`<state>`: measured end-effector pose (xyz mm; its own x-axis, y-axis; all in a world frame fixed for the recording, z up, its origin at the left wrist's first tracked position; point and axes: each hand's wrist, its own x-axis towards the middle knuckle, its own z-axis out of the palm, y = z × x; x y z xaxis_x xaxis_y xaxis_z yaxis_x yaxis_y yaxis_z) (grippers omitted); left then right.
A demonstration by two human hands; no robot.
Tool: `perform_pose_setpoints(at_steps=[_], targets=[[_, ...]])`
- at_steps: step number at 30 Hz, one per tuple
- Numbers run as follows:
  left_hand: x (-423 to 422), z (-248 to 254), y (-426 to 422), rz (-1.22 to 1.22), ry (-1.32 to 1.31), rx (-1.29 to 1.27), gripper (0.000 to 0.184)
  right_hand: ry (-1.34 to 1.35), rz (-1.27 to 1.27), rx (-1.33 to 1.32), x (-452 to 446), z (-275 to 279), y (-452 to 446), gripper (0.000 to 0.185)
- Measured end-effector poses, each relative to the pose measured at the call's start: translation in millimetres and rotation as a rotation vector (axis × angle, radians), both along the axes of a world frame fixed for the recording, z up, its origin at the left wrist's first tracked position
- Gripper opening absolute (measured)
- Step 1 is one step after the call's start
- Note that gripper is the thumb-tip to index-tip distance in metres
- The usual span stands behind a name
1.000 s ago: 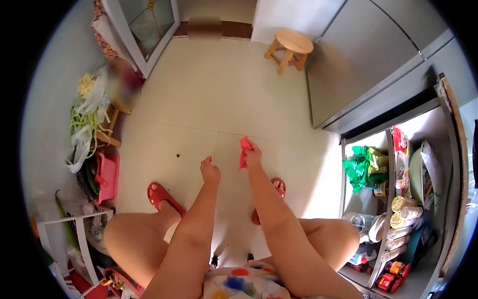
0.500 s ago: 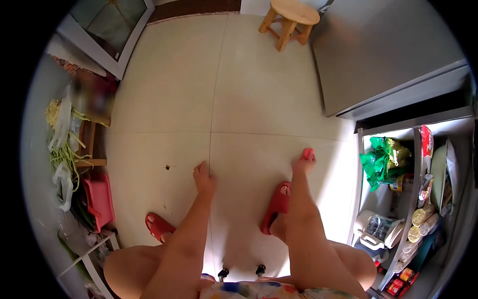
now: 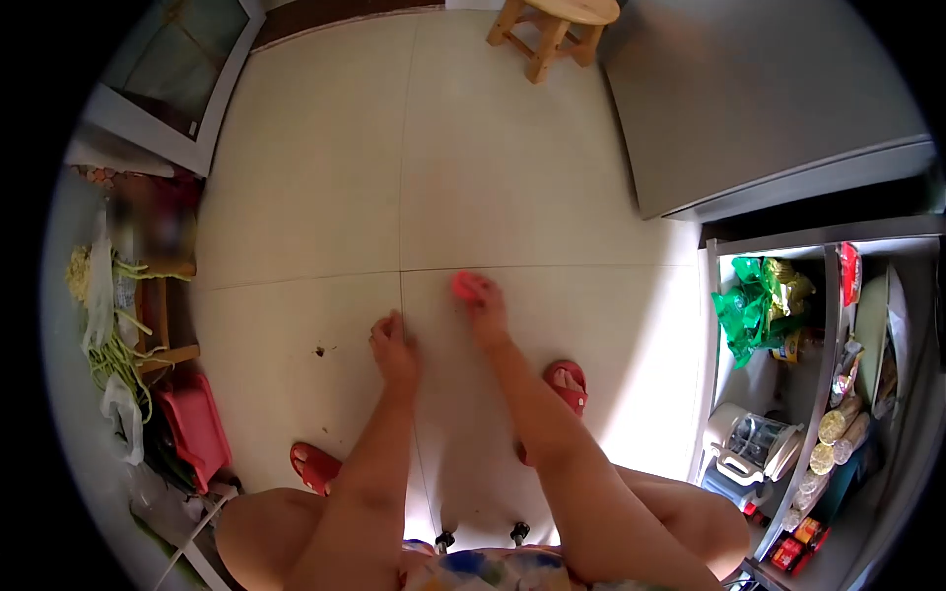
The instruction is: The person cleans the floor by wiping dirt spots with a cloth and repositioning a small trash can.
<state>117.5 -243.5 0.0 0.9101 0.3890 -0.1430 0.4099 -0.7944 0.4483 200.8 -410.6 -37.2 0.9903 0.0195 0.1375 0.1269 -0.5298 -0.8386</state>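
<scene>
My right hand (image 3: 487, 313) is closed on a small pink-red block (image 3: 465, 286) that looks like a sponge, low over the tiles or touching them near a grout line. To its left, my left hand (image 3: 394, 353) is low over the floor (image 3: 296, 227) with its fingers loosely bent and slightly apart; nothing shows in it. Dark specks of debris (image 3: 318, 351) lie on the tile left of that hand.
My feet wear red slippers (image 3: 315, 467). On the right, an open drawer (image 3: 724, 384) holds packets and a white-handled container (image 3: 751, 448). A wooden stool (image 3: 552, 34) stands ahead beside a steel-fronted cabinet (image 3: 769, 98). Left are green vegetables (image 3: 113, 364) and a pink bin (image 3: 195, 424).
My right hand has swept left with the pink-red block, coming close to my left hand. My left hand has barely moved. The whole view has shifted slightly.
</scene>
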Motion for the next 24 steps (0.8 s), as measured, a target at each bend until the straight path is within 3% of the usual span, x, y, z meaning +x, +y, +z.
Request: perform_pose_setpoints(at_steps=[2, 4, 5, 8, 10, 13, 15, 17, 20, 24], targets=[[3, -1, 4, -0.022, 0.027, 0.003, 0.066, 0.231, -0.238, 1.519, 30, -42, -46, 0.031], [2, -2, 6, -0.039, 0.045, 0.016, 0.067, 0.144, -0.422, 1.452, 52, -11, -106, 0.024], [4, -3, 7, -0.047, 0.046, 0.027, 0.068, -0.135, -0.45, 0.558, 62, -37, -139, 0.026], [4, -8, 14, -0.096, 0.036, 0.034, 0.068, 0.077, -0.595, -0.005, 91, -27, -193, 0.039], [3, -9, 17, -0.119, 0.03, 0.034, 0.068, 0.181, -0.62, -0.07, 116, -26, -186, 0.044], [7, -6, 18, -0.129, 0.02, 0.035, 0.07, 0.055, -0.334, -0.386, 142, -39, -142, 0.048], [5, -1, 17, -0.128, 0.018, 0.023, 0.071, -0.158, -0.163, -0.445, 134, -55, -94, 0.045], [6, -2, 16, -0.125, 0.032, 0.026, 0.071, -0.11, -0.055, -0.419, 107, -62, -39, 0.043], [9, 1, 16, -0.121, 0.054, 0.044, 0.071, -0.027, 0.197, -0.253, 60, -13, 18, 0.037], [11, 10, 14, -0.127, 0.091, 0.051, 0.07, 0.086, 0.379, -0.049, 27, -13, 24, 0.038]])
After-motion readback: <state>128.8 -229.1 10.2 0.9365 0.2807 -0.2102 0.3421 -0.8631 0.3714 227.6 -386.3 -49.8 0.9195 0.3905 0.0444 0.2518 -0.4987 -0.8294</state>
